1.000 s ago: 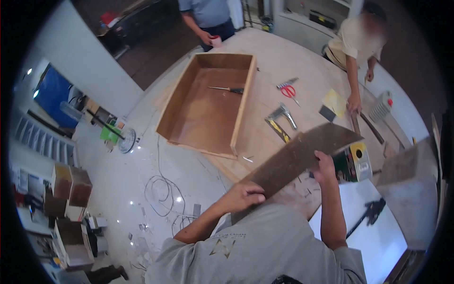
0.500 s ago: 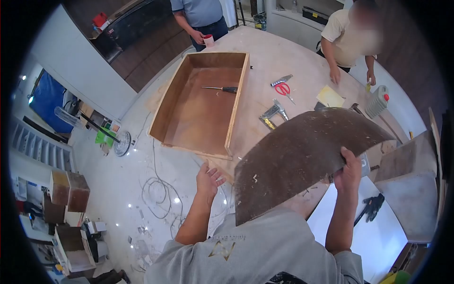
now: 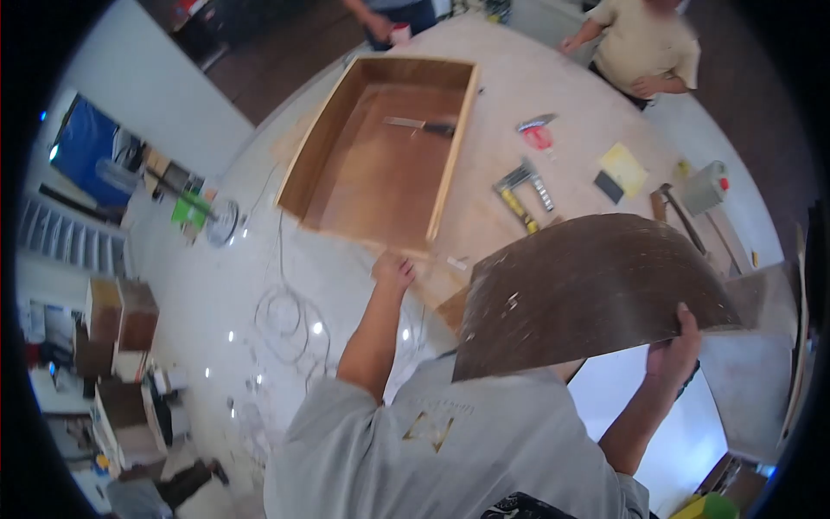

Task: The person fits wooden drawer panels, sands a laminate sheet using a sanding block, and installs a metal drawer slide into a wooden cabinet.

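Observation:
My right hand (image 3: 674, 348) grips the lower right edge of a dark brown panel (image 3: 596, 285), a thin board with a curved upper edge and pale scuffs. The panel is held tilted in front of my chest, over the near side of the table. A shallow wooden drawer (image 3: 380, 164), open side up, lies on the table to the left. My left hand (image 3: 394, 270) has its fingers curled at the drawer's near edge; the fingertips are partly hidden. Inside the drawer rests a screwdriver (image 3: 424, 127) with a dark handle.
On the table (image 3: 493, 95) lie red-handled scissors (image 3: 537, 137), a metal square (image 3: 523, 195), a yellow sheet (image 3: 624, 169), a hammer (image 3: 677, 214) and a plastic jug (image 3: 705, 186). Two people stand at the far side. A cable (image 3: 285, 324) coils on the floor at left.
My left hand has gone from spread fingers to curled at the drawer's near edge. The panel has shifted right and tipped flatter in my right hand. My view has also moved.

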`<state>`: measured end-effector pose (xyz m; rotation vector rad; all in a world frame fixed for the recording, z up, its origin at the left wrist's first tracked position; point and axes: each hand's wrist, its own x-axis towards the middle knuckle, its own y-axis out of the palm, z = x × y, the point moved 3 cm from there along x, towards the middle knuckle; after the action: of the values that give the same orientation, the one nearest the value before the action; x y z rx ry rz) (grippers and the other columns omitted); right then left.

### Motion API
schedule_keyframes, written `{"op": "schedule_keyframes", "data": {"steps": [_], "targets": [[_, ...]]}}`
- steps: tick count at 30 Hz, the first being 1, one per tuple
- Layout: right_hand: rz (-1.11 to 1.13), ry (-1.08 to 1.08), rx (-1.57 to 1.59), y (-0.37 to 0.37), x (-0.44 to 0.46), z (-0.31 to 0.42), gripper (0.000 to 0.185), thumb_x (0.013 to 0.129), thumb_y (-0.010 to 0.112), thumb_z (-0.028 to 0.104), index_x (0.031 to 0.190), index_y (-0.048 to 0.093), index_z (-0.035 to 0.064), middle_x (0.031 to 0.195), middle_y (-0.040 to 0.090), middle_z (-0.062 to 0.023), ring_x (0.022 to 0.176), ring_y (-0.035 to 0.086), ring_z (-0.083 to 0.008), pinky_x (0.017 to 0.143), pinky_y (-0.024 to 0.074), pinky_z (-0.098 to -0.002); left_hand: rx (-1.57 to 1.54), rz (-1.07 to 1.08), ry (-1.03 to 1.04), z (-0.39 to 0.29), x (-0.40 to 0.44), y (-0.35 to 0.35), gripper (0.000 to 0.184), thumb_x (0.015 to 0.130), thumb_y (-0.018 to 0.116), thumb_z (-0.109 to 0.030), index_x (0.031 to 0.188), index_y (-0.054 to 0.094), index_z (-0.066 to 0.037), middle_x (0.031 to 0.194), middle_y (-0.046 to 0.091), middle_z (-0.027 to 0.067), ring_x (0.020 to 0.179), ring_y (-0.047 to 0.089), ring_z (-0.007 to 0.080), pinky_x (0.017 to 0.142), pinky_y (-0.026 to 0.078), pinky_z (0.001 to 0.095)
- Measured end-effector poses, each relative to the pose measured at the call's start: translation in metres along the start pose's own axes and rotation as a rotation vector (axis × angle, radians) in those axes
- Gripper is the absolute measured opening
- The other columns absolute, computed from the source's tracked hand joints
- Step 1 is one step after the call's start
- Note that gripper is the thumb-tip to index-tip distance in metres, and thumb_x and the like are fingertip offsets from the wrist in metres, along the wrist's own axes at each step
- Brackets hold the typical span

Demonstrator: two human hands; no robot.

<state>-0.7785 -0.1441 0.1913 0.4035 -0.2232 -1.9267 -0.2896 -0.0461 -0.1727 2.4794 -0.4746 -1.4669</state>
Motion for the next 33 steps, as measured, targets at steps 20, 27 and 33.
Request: {"op": "schedule_keyframes", "data": {"steps": [20, 27, 33], "targets": [[0.162, -0.149, -0.024, -0.025, -0.001, 0.019, 0.038, 0.097, 0.056, 0.007, 0.131, 0.052, -0.0113, 0.122, 0.065, -0.0198, 0.107, 0.068, -0.0298, 0.090, 0.0589, -0.0407, 1.301, -0.081, 1.022, 0.002, -0.176, 0.114, 0.070, 0.081, 0.071, -0.026, 0.138, 0.044, 0.004, 0.125, 0.058, 0.0244, 0.118, 0.056, 0.0423, 0.100, 0.045, 0.0503], [0.109, -0.161, 0.019, -0.036, -0.001, 0.012, 0.040, 0.095, 0.055, 0.005, 0.130, 0.050, -0.0140, 0.117, 0.064, -0.0227, 0.105, 0.068, -0.0297, 0.088, 0.0594, -0.0398, 1.601, -0.192, 1.011, -0.017, -0.129, 0.142, 0.044, 0.081, 0.067, -0.023, 0.115, 0.059, 0.006, 0.107, 0.067, 0.0263, 0.104, 0.065, 0.0424, 0.089, 0.052, 0.0508], [0.014, -0.179, 0.045, -0.038, -0.005, 0.019, 0.041, 0.094, 0.055, 0.005, 0.130, 0.050, -0.0140, 0.119, 0.063, -0.0221, 0.105, 0.068, -0.0307, 0.088, 0.0587, -0.0403, 1.582, 0.048, 0.905, -0.031, -0.088, 0.132, 0.032, 0.078, 0.065, -0.019, 0.096, 0.065, 0.008, 0.089, 0.069, 0.0308, 0.089, 0.070, 0.0433, 0.082, 0.055, 0.0510]]}}
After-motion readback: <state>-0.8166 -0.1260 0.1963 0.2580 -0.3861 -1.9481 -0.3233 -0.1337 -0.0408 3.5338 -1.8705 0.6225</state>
